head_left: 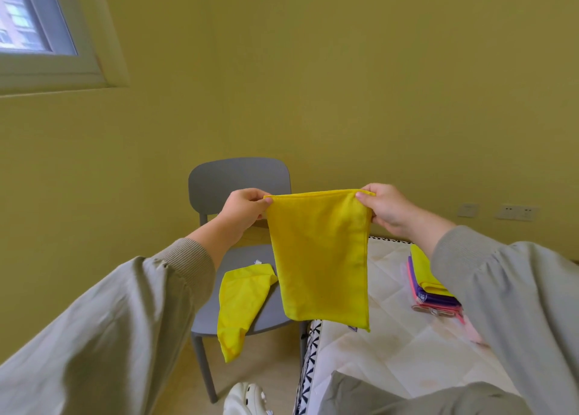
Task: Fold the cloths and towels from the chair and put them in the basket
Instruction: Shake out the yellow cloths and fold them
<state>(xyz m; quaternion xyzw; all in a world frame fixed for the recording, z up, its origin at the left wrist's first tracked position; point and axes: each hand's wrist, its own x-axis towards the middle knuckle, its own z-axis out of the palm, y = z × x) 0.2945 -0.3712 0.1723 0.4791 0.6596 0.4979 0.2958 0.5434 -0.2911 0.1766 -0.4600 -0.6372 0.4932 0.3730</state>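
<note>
A yellow cloth (319, 258) hangs folded in the air between my hands, over the gap between chair and bed. My left hand (242, 209) pinches its top left corner and my right hand (387, 209) pinches its top right corner. Behind it stands a grey chair (238, 179). A second yellow cloth (239, 305) lies crumpled on the seat and droops over its front edge. A stack of folded cloths (434, 289), yellow on top of purple and pink ones, rests on the bed at the right. No basket is in view.
A quilted white mattress (388, 336) with a black-and-white patterned side fills the lower right. A white shoe (247, 399) shows at the bottom. Yellow walls stand behind, with a window (34, 22) at the upper left and wall sockets (517, 212) at the right.
</note>
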